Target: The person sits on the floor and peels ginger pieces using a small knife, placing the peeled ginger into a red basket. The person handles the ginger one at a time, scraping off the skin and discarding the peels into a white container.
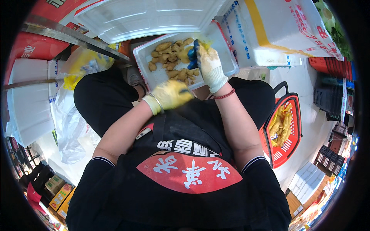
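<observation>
My right hand (205, 62), in a pale glove with blue-coated fingers, is over a white foam box (154, 75). Its fingers are closed on a blurred piece of ginger root (183, 55), with something thin and yellow beside the hand. More ginger roots (170, 56) lie in the box. My left hand (171, 96), in a yellow and white glove, is blurred near my lap, just outside the box's near edge. A dark patch shows at its fingers; whether it holds anything is unclear.
A foam lid (150, 17) leans behind the box, and taped foam boxes (277, 26) stand at the right. A red basket (294, 121) holds yellow-wrapped ginger (280, 127). Clear plastic bags (68, 115) and a metal rail (78, 40) are at the left.
</observation>
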